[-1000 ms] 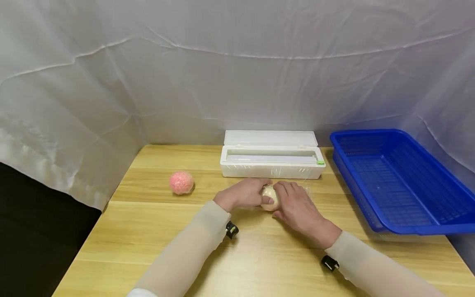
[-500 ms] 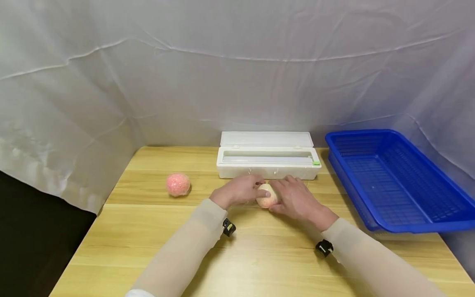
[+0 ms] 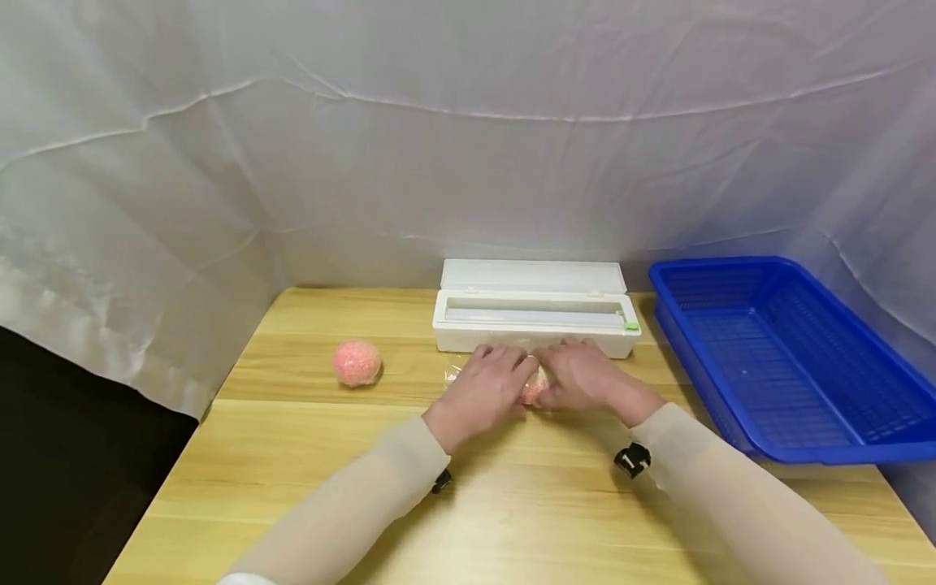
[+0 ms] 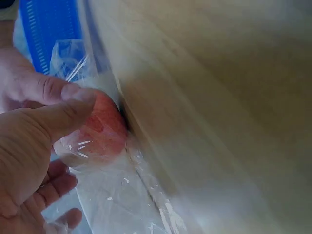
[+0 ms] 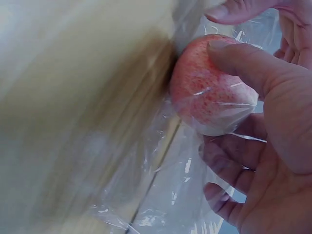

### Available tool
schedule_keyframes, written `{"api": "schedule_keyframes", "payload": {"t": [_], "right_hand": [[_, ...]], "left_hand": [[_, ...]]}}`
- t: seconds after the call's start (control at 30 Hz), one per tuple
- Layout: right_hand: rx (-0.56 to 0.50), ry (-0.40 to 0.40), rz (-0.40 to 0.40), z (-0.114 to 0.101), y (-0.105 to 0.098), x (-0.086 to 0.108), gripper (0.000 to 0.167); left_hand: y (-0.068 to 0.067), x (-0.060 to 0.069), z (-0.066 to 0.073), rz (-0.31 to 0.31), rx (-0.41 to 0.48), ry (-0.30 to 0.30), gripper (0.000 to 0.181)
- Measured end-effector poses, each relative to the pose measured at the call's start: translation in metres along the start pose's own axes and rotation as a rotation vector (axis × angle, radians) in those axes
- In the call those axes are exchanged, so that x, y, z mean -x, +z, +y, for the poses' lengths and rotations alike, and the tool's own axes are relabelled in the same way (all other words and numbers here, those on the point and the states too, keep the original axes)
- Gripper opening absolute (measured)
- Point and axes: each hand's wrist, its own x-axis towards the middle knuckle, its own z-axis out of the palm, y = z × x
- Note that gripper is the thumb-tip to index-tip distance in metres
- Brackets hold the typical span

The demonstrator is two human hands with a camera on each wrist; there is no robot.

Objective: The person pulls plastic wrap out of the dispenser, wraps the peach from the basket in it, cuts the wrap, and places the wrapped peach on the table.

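Note:
A round red-and-cream fruit [image 5: 202, 83] sits on the table in loose clear plastic film [image 5: 165, 195], whose creased edges spread around it. My right hand [image 3: 581, 374] holds it from the right; in the right wrist view the thumb lies on its skin and the fingers curl under it. My left hand [image 3: 483, 390] is at its left side, thumb across it in the left wrist view and other fingers bent below. Both hands hide much of the fruit [image 3: 534, 386] in the head view. A second, pink fruit [image 3: 357, 363], seemingly film-wrapped, rests further left.
Behind the hands stands a long white film dispenser [image 3: 537, 331], lid raised, with a green slider [image 3: 631, 326] at its right end. A blue plastic basket [image 3: 738, 435] occupies the right side. Pale cloth [image 3: 468, 179] hangs behind the wooden table [image 3: 307, 479].
My left hand has turned back-up and its fingers have moved over the fruit's left side. The fruit is more covered now. Film shows left of the left hand.

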Motion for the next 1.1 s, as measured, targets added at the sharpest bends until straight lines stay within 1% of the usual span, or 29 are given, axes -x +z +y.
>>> {"api": "schedule_keyframes", "payload": {"t": [0.1,0.17,0.23,0.37,0.43,0.53,0.6,0.67,0.77,0.87,0.93,1.0,1.1], "right_hand": [[-0.017,0.016,-0.026,0.001,-0.001,-0.002,0.079],[-0.009,0.014,-0.022,0.002,-0.002,-0.003,0.08],[0.005,0.009,-0.002,0.003,-0.001,-0.003,0.079],[0.039,0.006,0.075,0.005,0.004,0.002,0.083],[0.071,0.004,0.128,0.006,0.009,0.005,0.086],[0.121,-0.025,0.219,0.006,0.017,0.007,0.087],[0.143,-0.05,0.27,0.006,0.021,0.007,0.085],[0.14,-0.057,0.294,0.007,0.023,0.005,0.081],[0.102,-0.039,0.279,0.009,0.023,0.001,0.078],[0.075,-0.023,0.245,0.01,0.021,-0.003,0.075],[0.066,-0.012,0.221,0.009,0.021,-0.006,0.073],[0.071,-0.003,0.205,0.008,0.02,-0.008,0.073],[0.072,0.003,0.187,0.008,0.018,-0.009,0.075]], "left_hand": [[0.006,-0.004,-0.001,0.016,-0.036,0.011,0.08],[0.008,-0.008,-0.002,0.018,-0.041,0.011,0.08],[0.01,-0.012,-0.004,0.015,-0.026,0.006,0.078],[0.01,-0.02,-0.009,-0.011,0.043,-0.008,0.073],[0.009,-0.024,-0.011,-0.026,0.092,-0.013,0.075],[0.006,-0.029,-0.015,-0.059,0.15,-0.023,0.076],[0.004,-0.031,-0.019,-0.09,0.192,-0.035,0.077],[0.003,-0.033,-0.024,-0.123,0.249,-0.049,0.074],[0.001,-0.034,-0.033,-0.163,0.349,-0.072,0.071],[-0.005,-0.03,-0.044,-0.209,0.46,-0.121,0.072],[-0.01,-0.023,-0.053,-0.228,0.522,-0.164,0.07],[-0.014,-0.013,-0.063,-0.232,0.584,-0.222,0.067],[-0.018,0.006,-0.077,-0.214,0.664,-0.312,0.06]]}}
